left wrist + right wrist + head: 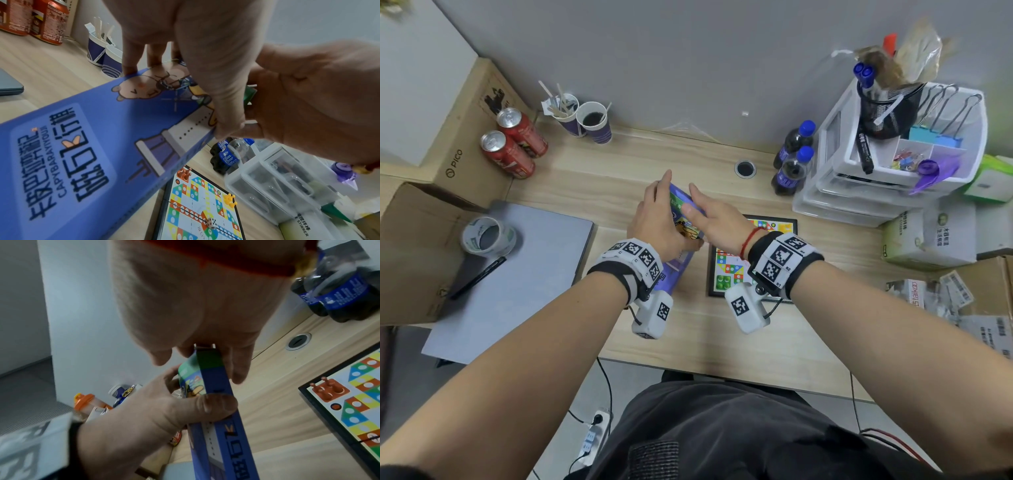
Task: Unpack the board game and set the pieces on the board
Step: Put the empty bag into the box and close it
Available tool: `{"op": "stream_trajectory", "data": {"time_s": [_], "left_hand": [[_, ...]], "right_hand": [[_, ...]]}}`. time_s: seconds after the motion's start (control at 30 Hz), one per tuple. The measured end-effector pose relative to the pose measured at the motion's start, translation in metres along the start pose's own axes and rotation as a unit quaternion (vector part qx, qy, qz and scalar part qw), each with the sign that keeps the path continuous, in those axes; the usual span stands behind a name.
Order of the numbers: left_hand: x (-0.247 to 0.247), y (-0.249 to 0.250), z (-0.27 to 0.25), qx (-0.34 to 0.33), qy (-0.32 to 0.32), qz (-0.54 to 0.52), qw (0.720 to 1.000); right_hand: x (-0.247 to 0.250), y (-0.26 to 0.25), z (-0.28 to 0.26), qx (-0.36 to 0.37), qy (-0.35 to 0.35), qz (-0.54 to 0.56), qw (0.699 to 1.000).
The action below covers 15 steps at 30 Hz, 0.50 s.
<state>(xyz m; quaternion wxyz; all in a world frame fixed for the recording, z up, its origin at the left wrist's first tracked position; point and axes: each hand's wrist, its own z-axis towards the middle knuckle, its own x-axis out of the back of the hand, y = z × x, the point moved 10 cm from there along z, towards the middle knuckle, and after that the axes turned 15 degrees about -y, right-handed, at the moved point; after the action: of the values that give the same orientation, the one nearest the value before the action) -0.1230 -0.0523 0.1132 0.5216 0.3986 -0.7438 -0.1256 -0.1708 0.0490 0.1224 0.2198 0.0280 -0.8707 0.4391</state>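
Both hands hold a flat blue game box (680, 205) tilted above the wooden desk. My left hand (657, 219) grips its side, with the thumb (213, 404) pressed on the narrow edge. At the box's green far end (207, 360), my right hand (715, 219) pinches it between thumb and fingers. The left wrist view shows the box's printed face (92, 154). The colourful board (722, 267) lies flat on the desk just right of the box. On it stand orange pawns (184, 173), yellow pawns (229, 198) and a white die (211, 223).
Two red cans (513, 142) and two paper cups (585, 120) stand at the back left. A closed laptop (534, 260) with a tape roll (488, 236) lies on the left. Two dark bottles (792, 161) and a white drawer organiser (887, 164) stand right of the board.
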Motion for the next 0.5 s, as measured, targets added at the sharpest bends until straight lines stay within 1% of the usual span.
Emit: {"op": "stream_trajectory", "data": {"time_s": [0.1,0.2,0.3,0.33,0.37,0.47,0.5], "left_hand": [[0.005,-0.002,0.0,0.0,-0.001,-0.027,1.0],[0.006,-0.003,0.001,-0.007,0.001,-0.008,1.0],[0.002,-0.009,0.007,0.016,-0.01,-0.001,1.0],[0.0,-0.012,0.01,0.026,-0.015,-0.006,1.0],[-0.001,-0.014,0.012,0.033,-0.019,-0.01,0.999],[-0.001,-0.018,0.015,0.034,-0.012,-0.013,0.999],[0.0,-0.019,0.015,0.03,-0.004,-0.013,0.999]], "right_hand": [[0.0,-0.011,-0.002,0.033,-0.011,-0.038,0.999],[0.0,-0.01,0.004,0.051,-0.033,-0.067,0.996],[-0.01,-0.004,0.014,0.051,-0.075,-0.096,0.991],[-0.01,-0.005,0.015,0.055,-0.073,-0.102,0.991],[-0.006,-0.006,0.014,0.059,-0.052,-0.098,0.992],[0.017,-0.005,0.008,0.059,0.059,-0.052,0.995],[0.019,-0.003,0.007,0.056,0.084,-0.051,0.994]]}}
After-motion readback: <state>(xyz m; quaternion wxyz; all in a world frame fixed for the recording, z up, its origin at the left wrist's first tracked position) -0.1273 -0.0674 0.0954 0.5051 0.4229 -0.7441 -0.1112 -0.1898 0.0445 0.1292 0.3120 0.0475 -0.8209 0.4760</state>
